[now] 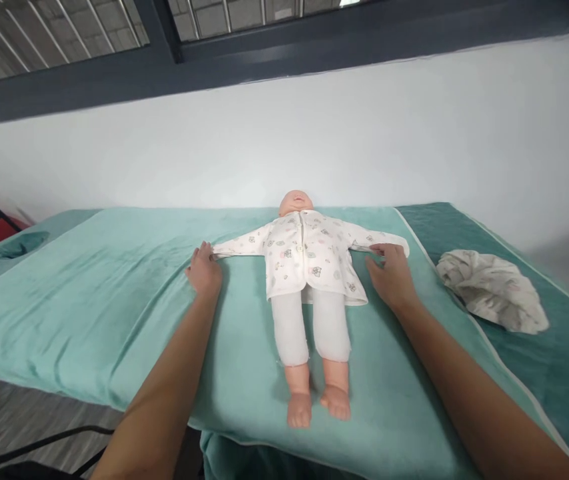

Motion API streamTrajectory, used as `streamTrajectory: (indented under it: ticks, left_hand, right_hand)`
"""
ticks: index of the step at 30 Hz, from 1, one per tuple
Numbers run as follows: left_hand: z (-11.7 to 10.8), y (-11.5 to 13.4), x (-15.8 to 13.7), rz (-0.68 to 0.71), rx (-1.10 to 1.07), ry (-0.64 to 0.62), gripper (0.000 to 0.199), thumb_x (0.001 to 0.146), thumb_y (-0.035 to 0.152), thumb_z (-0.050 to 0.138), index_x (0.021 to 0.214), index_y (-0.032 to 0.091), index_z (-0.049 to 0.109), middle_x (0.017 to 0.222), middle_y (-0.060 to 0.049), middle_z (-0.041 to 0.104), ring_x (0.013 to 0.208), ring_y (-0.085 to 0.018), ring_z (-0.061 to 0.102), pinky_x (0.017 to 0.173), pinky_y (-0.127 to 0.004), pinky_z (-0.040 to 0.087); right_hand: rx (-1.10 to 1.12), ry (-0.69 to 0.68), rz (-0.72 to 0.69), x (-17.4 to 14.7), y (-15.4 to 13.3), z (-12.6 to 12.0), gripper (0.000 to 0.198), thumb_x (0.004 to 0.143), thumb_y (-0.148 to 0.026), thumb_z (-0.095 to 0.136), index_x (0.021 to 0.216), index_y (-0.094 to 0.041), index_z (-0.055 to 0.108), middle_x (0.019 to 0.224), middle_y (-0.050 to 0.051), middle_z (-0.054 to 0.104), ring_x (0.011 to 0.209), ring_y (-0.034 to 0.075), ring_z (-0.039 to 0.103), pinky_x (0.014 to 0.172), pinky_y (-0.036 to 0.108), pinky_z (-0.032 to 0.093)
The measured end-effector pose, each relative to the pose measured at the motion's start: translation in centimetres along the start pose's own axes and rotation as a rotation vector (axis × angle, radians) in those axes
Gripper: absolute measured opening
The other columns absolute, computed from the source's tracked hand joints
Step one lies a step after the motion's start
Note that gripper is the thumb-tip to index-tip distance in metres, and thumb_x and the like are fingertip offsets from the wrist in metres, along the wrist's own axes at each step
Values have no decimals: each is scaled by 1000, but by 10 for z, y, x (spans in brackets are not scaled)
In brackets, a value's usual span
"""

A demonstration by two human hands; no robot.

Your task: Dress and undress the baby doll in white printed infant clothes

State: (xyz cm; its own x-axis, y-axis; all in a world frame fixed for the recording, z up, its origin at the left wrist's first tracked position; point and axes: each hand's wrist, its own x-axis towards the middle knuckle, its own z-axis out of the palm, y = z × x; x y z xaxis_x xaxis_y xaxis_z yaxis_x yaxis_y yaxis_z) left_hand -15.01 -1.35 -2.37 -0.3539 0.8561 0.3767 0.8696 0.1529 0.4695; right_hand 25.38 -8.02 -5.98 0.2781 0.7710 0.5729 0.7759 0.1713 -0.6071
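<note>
A baby doll (pixel 296 201) lies on its back, head toward the wall and bare feet toward me. It wears a white baby shirt (pixel 289 253) with small printed figures, and its legs are white down to the shins. Both sleeves are spread out sideways. At the cuff of the sleeve on the left, my left hand (pixel 204 270) has its fingers closed on the cloth. My right hand (pixel 392 273) rests its fingers on the other sleeve near its end, the thumb held apart below it. The doll's hands are not visible.
The doll lies on a bed with a light green cover (pixel 114 287). A crumpled white printed cloth (pixel 494 287) lies to the right on a darker green strip (pixel 564 360). Behind are a white wall (pixel 214 147) and a dark window frame (pixel 284 50). A black cable (pixel 39 443) runs at lower left.
</note>
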Motion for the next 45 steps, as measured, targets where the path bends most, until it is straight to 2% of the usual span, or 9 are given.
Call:
streamTrajectory:
  ticks: [6, 9, 13, 16, 24, 32, 36, 42, 45]
  left_hand:
    - [-12, 12, -25, 291, 85, 16, 53, 85, 8, 40, 132, 23, 58, 156, -6, 39, 148, -28, 26, 112, -53, 32]
    - [-19, 21, -49, 398, 25, 11, 52, 85, 6, 40, 131, 23, 59, 152, -7, 46, 145, -26, 31, 113, -48, 33]
    - [-17, 34, -81, 468, -191, -120, 54, 82, 7, 41, 132, 19, 56, 141, -9, 57, 132, -24, 49, 112, -39, 39]
    - [-15, 46, -102, 511, -339, -246, 59, 82, 13, 47, 141, 22, 48, 142, -8, 54, 130, -26, 52, 109, -43, 42]
    - [-23, 50, -126, 478, -700, -331, 62, 84, 23, 57, 144, 26, 41, 148, -10, 46, 135, -26, 45, 110, -44, 41]
    - [-35, 50, -129, 538, -733, -248, 39, 89, 26, 52, 127, 27, 58, 133, -8, 56, 126, -23, 53, 103, -41, 48]
    - [-34, 52, -129, 539, -734, -228, 37, 88, 30, 59, 125, 27, 59, 131, -8, 57, 124, -23, 53, 100, -38, 48]
    - [-29, 64, -127, 455, -726, -127, 19, 87, 23, 57, 104, 23, 65, 109, -5, 63, 100, -18, 60, 85, -30, 50]
    - [-23, 68, -121, 261, -824, -126, 12, 88, 28, 56, 84, 20, 64, 86, -2, 63, 84, -16, 59, 74, -27, 48]
  right_hand:
    - [-92, -205, -77, -51, -29, -21, 26, 85, -28, 53, 107, -19, 61, 111, 14, 63, 108, 31, 57, 93, 48, 47]
    - [-95, -254, -118, -74, -48, -32, 27, 88, -29, 52, 113, -20, 59, 113, 13, 64, 108, 31, 58, 92, 47, 47]
    - [-133, -260, -170, -82, -64, -35, 39, 85, -32, 59, 122, -21, 55, 122, 13, 62, 112, 32, 57, 94, 47, 46]
    - [-146, -178, -149, -77, -72, -28, 38, 85, -29, 58, 122, -20, 56, 119, 13, 62, 110, 32, 57, 92, 46, 47]
    - [64, -151, -206, -64, -90, -17, 23, 94, -26, 42, 111, -24, 57, 99, 8, 63, 88, 23, 60, 81, 36, 48]
    - [237, -152, -45, -58, -87, -13, 24, 93, -44, 48, 98, -24, 58, 83, 1, 63, 74, 18, 56, 71, 31, 43]
    - [394, -120, 94, -53, -88, -14, 40, 98, -51, 39, 74, -22, 52, 65, -2, 54, 64, 16, 50, 63, 29, 39]
    - [615, -78, 337, -46, -83, -9, 49, 92, -63, 46, 65, -22, 48, 57, -3, 50, 57, 14, 48, 54, 27, 39]
    - [657, -91, 360, -45, -78, -6, 47, 88, -62, 52, 66, -22, 49, 58, -4, 51, 56, 14, 48, 53, 26, 41]
